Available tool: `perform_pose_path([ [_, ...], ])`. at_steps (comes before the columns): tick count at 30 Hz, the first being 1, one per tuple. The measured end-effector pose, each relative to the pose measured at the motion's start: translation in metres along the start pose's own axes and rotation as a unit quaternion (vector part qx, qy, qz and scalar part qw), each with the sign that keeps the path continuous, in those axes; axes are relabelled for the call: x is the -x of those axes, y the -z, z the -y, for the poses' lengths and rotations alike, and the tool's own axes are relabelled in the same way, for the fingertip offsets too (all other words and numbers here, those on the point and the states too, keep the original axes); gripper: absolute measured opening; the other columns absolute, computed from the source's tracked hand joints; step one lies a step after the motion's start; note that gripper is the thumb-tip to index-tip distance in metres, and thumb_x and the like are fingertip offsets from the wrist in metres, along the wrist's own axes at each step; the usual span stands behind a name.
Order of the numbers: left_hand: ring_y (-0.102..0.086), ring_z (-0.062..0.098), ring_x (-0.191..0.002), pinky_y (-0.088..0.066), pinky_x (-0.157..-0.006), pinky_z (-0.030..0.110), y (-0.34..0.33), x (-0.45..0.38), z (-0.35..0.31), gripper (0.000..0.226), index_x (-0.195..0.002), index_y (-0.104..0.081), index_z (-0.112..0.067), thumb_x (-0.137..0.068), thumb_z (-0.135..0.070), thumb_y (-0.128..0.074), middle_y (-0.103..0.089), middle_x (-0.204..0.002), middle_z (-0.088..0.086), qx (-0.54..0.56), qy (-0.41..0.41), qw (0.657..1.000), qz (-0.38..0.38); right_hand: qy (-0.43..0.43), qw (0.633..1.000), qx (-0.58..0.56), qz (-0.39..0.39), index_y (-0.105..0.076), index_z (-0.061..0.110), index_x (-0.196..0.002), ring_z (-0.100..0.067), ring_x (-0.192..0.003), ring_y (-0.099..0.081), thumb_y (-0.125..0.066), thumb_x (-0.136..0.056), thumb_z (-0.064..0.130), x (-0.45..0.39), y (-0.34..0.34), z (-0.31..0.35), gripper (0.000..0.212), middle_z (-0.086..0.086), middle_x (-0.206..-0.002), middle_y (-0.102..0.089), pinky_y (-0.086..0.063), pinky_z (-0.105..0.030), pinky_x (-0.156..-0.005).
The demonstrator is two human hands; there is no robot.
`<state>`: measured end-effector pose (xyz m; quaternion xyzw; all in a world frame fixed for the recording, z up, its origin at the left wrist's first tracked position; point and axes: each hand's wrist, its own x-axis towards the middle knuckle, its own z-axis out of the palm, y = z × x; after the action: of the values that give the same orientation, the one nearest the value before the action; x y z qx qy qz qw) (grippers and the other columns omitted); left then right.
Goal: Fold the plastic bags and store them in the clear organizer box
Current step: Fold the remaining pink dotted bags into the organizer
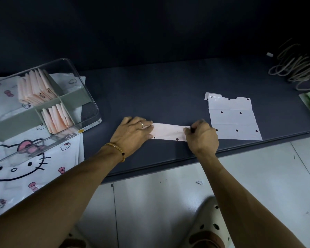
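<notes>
A person is leaning over a dark blue-grey tabletop (168, 86), working on a pale pink plastic bag with black dots that is folded into a long narrow strip (168, 131) and is lying flat near the table's front edge. The left hand (134, 131), wearing a silver ring and a beaded bracelet at the wrist, is pressing down on the strip's left end with its fingers stretched out nearly flat, gripping nothing. The right hand (201, 136) is curling its fingers at the strip's right end and pinching that end between thumb and fingertips. Just to the right of this hand, a second white plastic bag with black dots (234, 119) is lying spread flat, handles pointing away from the person, its lower left corner sitting close to the right hand. At the left side of the table, the clear plastic organizer box with grey dividers (89, 97) is resting on top of large white bags printed with a cartoon cat and pink bows (16, 167); two of its compartments are holding folded pink bags (36, 86) standing on edge. A tangle of beige cord handles (297, 68) is lying at the far right. Below the table edge, pale floor tiles (159, 203) and a cream perforated clog (208, 228) are showing.
</notes>
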<state>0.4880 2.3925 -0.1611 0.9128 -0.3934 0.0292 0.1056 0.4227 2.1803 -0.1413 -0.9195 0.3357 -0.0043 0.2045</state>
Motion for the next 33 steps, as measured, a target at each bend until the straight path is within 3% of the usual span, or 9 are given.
perform_pose_path([
  [4,-0.052,0.022,-0.118,-0.033,-0.092,0.037,-0.001,0.001,0.0,0.027,-0.114,-0.066,-0.018,-0.091,-0.031,-0.06,-0.061,-0.128,-0.003,0.01,0.012,1.0,0.013,0.221,0.965,0.072,-0.122,-0.068,0.008,-0.102,-0.036,-0.098,-0.055,-0.065,-0.085,0.019,0.02,-0.01,0.009,0.021,-0.012,-0.105,-0.064,-0.043,-0.041,-0.08],
  [7,-0.059,0.026,-0.109,-0.042,-0.085,0.04,-0.001,0.002,-0.001,0.025,-0.108,-0.07,-0.017,-0.085,-0.025,-0.069,-0.066,-0.117,-0.001,0.025,0.004,1.0,-0.018,0.36,0.931,0.056,-0.018,-0.064,0.0,-0.12,-0.034,-0.12,-0.055,-0.054,-0.089,0.006,0.034,-0.035,0.032,0.033,-0.017,-0.127,-0.06,-0.044,-0.04,-0.101],
  [10,-0.055,0.023,-0.114,-0.037,-0.09,0.035,-0.004,0.003,0.0,0.03,-0.118,-0.066,-0.019,-0.089,-0.028,-0.064,-0.064,-0.121,-0.005,0.034,0.011,0.999,-0.02,0.344,0.936,0.035,0.065,-0.046,-0.002,-0.137,-0.031,-0.139,-0.036,-0.044,-0.095,0.003,0.039,-0.049,0.041,0.043,-0.017,-0.145,-0.043,-0.03,-0.038,-0.114],
  [17,-0.05,0.02,-0.121,-0.032,-0.09,0.034,-0.008,0.005,0.005,0.03,-0.118,-0.066,-0.019,-0.092,-0.031,-0.058,-0.059,-0.13,-0.006,0.026,0.021,0.999,0.004,0.327,0.944,0.041,-0.001,-0.057,0.002,-0.13,-0.027,-0.133,-0.045,-0.05,-0.095,0.014,0.024,-0.035,-0.008,0.037,-0.01,-0.14,-0.051,-0.032,-0.041,-0.112],
  [21,-0.051,0.022,-0.119,-0.034,-0.087,0.036,-0.006,0.005,0.002,0.03,-0.119,-0.066,-0.017,-0.092,-0.029,-0.058,-0.059,-0.13,-0.004,0.025,0.022,0.999,0.007,0.273,0.958,0.086,-0.002,-0.053,0.013,-0.136,-0.025,-0.14,-0.034,-0.036,-0.1,0.027,0.015,-0.021,-0.04,0.042,0.0,-0.146,-0.046,-0.023,-0.043,-0.114],
  [25,-0.05,0.024,-0.113,-0.036,-0.086,0.037,0.001,0.014,-0.012,0.032,-0.118,-0.065,-0.016,-0.093,-0.032,-0.055,-0.06,-0.128,0.0,0.01,0.024,0.999,0.021,0.239,0.965,0.112,0.009,-0.05,0.014,-0.138,-0.03,-0.144,-0.025,-0.041,-0.1,0.025,0.015,-0.012,-0.041,0.04,-0.003,-0.149,-0.041,-0.024,-0.047,-0.113],
  [28,-0.055,0.025,-0.096,-0.041,-0.077,0.038,0.006,0.035,-0.027,0.033,-0.108,-0.068,-0.017,-0.089,-0.04,-0.055,-0.065,-0.111,0.002,-0.031,0.013,0.999,0.004,0.307,0.944,0.107,-0.052,-0.063,0.007,-0.119,-0.04,-0.113,-0.052,-0.058,-0.088,0.012,0.037,-0.009,-0.028,0.032,-0.018,-0.126,-0.058,-0.043,-0.046,-0.087],
  [30,-0.055,0.024,-0.09,-0.043,-0.074,0.037,0.007,0.051,-0.037,0.039,-0.105,-0.069,-0.018,-0.084,-0.048,-0.054,-0.064,-0.101,0.001,-0.04,0.013,0.999,0.005,0.391,0.914,0.096,-0.054,-0.067,0.008,-0.108,-0.034,-0.09,-0.057,-0.06,-0.081,0.008,0.058,-0.014,-0.022,0.028,-0.012,-0.107,-0.062,-0.041,-0.037,-0.071],
  [33,-0.055,0.023,-0.092,-0.044,-0.076,0.037,0.008,0.065,-0.044,0.055,-0.11,-0.067,-0.019,-0.074,-0.06,-0.063,-0.062,-0.108,0.0,-0.006,0.006,1.0,0.029,0.418,0.905,0.077,-0.033,-0.07,0.008,-0.103,-0.029,-0.088,-0.06,-0.062,-0.079,0.007,0.071,-0.017,-0.021,0.025,-0.008,-0.102,-0.064,-0.044,-0.035,-0.068],
])
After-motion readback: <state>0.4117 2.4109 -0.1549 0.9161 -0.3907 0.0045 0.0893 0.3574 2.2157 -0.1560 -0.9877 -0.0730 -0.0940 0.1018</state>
